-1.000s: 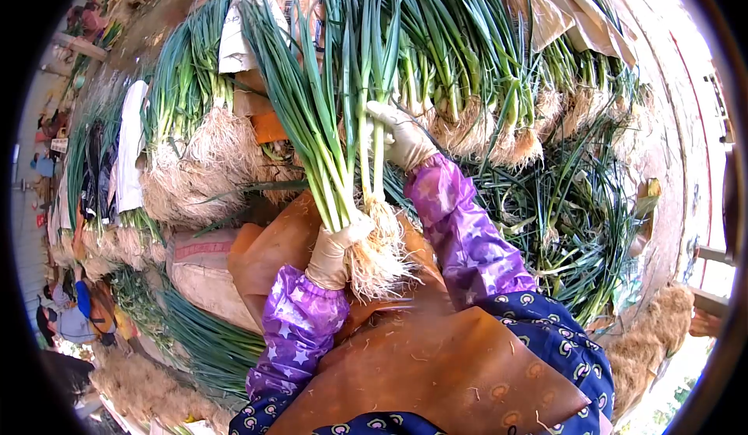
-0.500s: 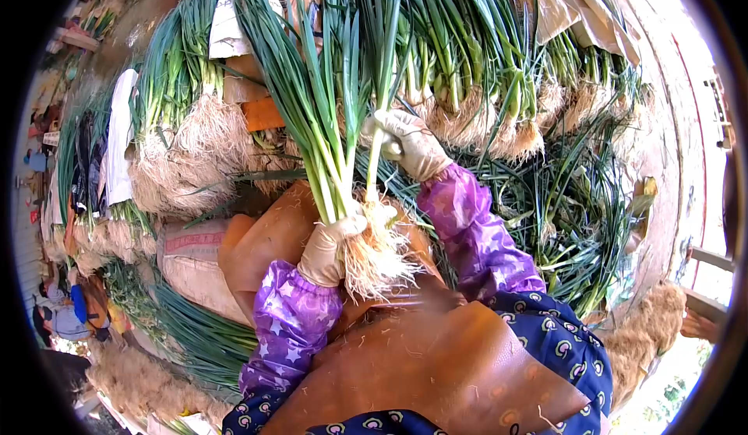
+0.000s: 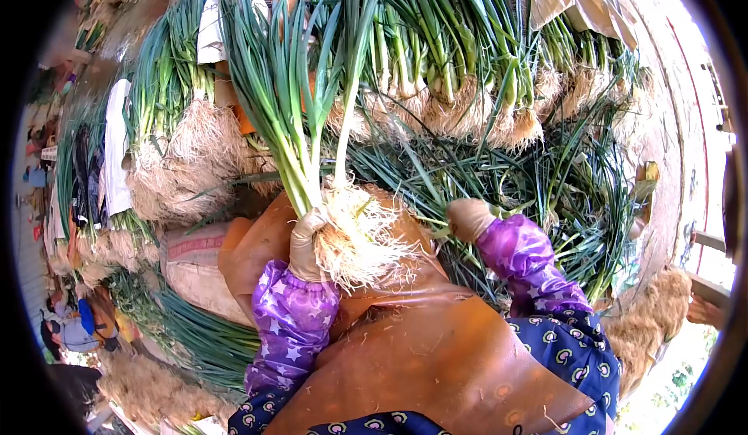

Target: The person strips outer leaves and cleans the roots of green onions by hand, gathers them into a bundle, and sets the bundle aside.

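My left hand point(image 3: 306, 246), gloved, is closed around the lower stems of a bunch of leek-like green stalks point(image 3: 294, 162) with long flat leaves. Pale stringy roots point(image 3: 368, 240) spread to the right of that hand, over the brown apron. One stalk point(image 3: 343, 143) stands slightly apart from the others, its base among the same roots. My right hand point(image 3: 470, 218), gloved too, is off the bunch, low over a heap of loose dark green leaves point(image 3: 506, 178). Its fingers point down and left and are mostly hidden, so I cannot tell what they hold.
Bundles of rooted stalks point(image 3: 460, 108) line the far side, with more bundles point(image 3: 199, 135) at the left. A pale sack point(image 3: 199, 267) lies beside the apron point(image 3: 436, 349). More long greens point(image 3: 199, 338) lie at lower left. Another person's hand point(image 3: 703, 310) shows at the right edge.
My right hand has let go of the single stalk and moved down and right to the leaf heap. My left hand still grips the bunch, shifted slightly left.
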The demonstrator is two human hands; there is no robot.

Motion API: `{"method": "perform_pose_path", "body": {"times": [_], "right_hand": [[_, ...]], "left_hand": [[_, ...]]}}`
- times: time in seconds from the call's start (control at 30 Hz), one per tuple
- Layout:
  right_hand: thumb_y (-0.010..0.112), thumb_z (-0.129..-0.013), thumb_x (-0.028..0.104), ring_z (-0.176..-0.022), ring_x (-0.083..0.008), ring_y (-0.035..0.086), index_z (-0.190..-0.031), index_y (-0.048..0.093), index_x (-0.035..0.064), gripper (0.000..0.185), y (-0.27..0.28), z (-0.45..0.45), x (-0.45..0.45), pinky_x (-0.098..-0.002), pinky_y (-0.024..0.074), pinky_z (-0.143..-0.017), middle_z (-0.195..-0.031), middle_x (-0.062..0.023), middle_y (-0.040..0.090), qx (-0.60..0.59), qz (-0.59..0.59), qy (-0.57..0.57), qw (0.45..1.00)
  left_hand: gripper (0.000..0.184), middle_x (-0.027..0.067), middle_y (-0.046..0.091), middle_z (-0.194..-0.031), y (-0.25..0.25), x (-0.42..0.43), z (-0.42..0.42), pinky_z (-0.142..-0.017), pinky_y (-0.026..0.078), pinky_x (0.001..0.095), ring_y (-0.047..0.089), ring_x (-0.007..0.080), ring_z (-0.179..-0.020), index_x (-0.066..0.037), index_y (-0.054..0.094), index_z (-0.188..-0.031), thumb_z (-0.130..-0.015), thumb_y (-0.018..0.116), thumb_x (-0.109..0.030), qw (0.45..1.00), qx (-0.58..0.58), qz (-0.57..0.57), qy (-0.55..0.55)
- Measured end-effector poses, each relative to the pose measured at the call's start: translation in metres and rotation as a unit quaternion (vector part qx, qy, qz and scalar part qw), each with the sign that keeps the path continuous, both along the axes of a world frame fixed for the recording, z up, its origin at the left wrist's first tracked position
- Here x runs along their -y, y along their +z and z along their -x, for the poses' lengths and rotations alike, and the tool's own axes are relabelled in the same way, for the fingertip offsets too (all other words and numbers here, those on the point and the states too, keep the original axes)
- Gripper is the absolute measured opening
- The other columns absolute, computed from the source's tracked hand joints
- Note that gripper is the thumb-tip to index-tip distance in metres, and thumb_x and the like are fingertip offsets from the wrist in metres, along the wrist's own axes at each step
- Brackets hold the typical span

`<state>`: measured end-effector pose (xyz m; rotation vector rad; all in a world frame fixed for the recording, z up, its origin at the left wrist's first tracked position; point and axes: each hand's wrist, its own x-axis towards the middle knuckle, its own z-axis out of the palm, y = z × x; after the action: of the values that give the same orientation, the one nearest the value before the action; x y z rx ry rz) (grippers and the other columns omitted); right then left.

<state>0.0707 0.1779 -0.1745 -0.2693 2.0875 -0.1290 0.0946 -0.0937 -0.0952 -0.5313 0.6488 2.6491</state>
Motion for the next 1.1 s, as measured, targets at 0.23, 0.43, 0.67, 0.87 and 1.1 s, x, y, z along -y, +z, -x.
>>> {"method": "perform_pose_path", "body": {"times": [0.23,0.43,0.67,0.87,1.1], "right_hand": [[0.056,-0.089,0.034,-0.082,-0.0205,0.059,-0.123,0.047,-0.0009,0.05,0.064,0.068,0.072,-0.0328,0.0493,-0.072,-0.094,-0.0147,0.06,-0.005,0.606,-0.089,0.79],[0.054,-0.086,0.026,-0.055,-0.0122,0.057,-0.091,0.062,0.0006,0.027,0.116,0.045,0.053,-0.0242,0.0451,-0.049,-0.07,-0.007,0.062,0.252,0.717,0.034,0.649],[0.069,-0.074,0.011,-0.093,-0.0224,0.061,-0.119,0.051,0.0027,0.049,0.134,0.012,0.06,-0.0313,0.0498,-0.081,-0.108,-0.0166,0.06,-0.031,0.475,-0.166,0.864],[0.061,-0.08,0.016,-0.075,-0.0268,0.062,-0.104,0.059,0.0061,0.026,0.067,-0.03,0.066,-0.034,0.0501,-0.068,-0.085,-0.0123,0.064,-0.029,0.585,-0.17,0.793],[0.063,-0.081,0.031,-0.105,-0.0289,0.057,-0.118,0.053,0.0007,0.048,0.027,-0.012,-0.018,-0.0364,0.0457,-0.086,-0.106,-0.0203,0.061,-0.12,0.161,-0.113,0.973]], "left_hand": [[0.056,0.0217,0.056,-0.109,0.015,-0.004,0.003,-0.083,0.051,0.041,0.058,0.0287,-0.096,0.007,0.041,-0.122,-0.076,0.059,-0.018,0.995,0.005,-0.002,-0.1],[0.046,0.0189,0.058,-0.103,0.007,0.001,0.002,-0.081,0.052,0.0383,0.061,0.0275,-0.09,0.006,0.046,-0.117,-0.078,0.056,-0.016,0.996,0.05,0.042,-0.057],[0.066,0.0244,0.042,-0.13,0.007,-0.004,0.002,-0.099,0.039,0.0443,0.046,0.0335,-0.117,0.007,0.032,-0.132,-0.077,0.056,-0.019,0.994,-0.017,-0.042,-0.099],[0.033,0.0208,0.053,-0.109,0.001,0.0,0.02,-0.092,0.044,0.0457,0.054,0.0331,-0.103,-0.001,0.051,-0.102,-0.072,0.059,-0.012,0.991,-0.049,-0.097,-0.077],[0.053,0.0213,0.054,-0.114,-0.016,-0.011,0.024,-0.091,0.047,0.0444,0.056,0.0313,-0.103,0.007,0.045,-0.12,-0.072,0.06,-0.01,0.992,0.013,0.101,-0.074]]}}
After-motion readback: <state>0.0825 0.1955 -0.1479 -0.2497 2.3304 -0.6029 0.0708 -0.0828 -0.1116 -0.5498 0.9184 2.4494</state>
